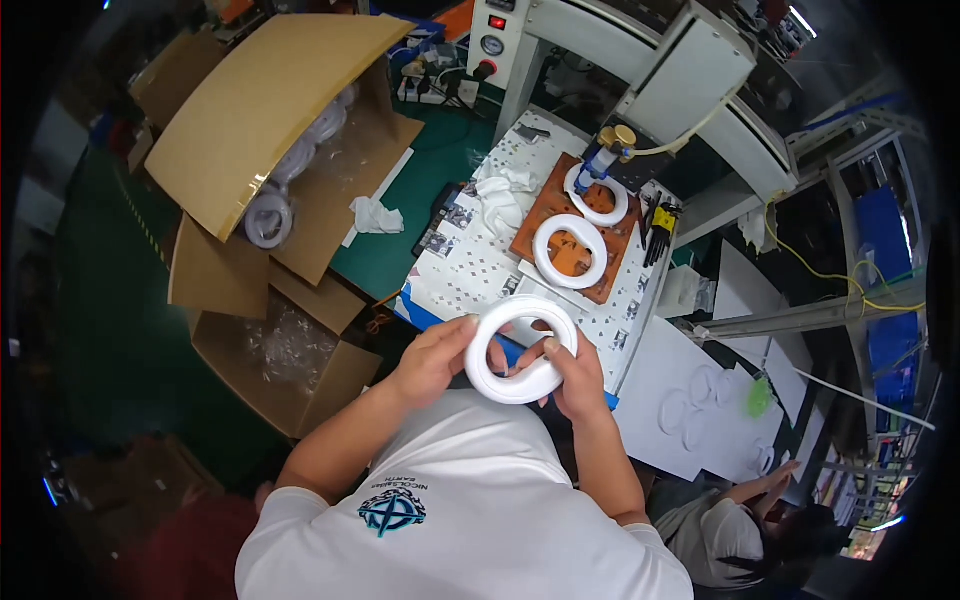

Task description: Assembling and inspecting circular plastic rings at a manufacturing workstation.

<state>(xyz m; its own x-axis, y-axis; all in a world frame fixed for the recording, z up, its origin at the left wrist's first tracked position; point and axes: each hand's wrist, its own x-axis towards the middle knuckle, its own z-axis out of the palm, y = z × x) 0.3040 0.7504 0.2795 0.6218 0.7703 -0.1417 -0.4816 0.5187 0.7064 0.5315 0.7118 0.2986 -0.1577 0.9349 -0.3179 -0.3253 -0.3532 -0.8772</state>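
Note:
A white oval plastic ring (487,375) is held up in front of my body, tilted toward me. My left hand (435,358) grips its left side, thumb on the front and fingers reaching through the opening behind. My right hand (576,378) is closed on its right side, the thumb pressed on the face. Beyond the ring, two similar white rings sit on a reddish-brown fixture plate (523,232): the nearer ring (544,263) lies under nothing, while a blue-and-brass machine head (600,160) stands over the farther ring (618,213).
At left, an open cardboard box (255,110) holds several plastic-wrapped rings. White cloth (505,205) and yellow-handled tools (660,222) flank the plate. A machine gantry (690,75) rises at the back. Several rings lie on a white table (650,375) at right, near another person (715,540).

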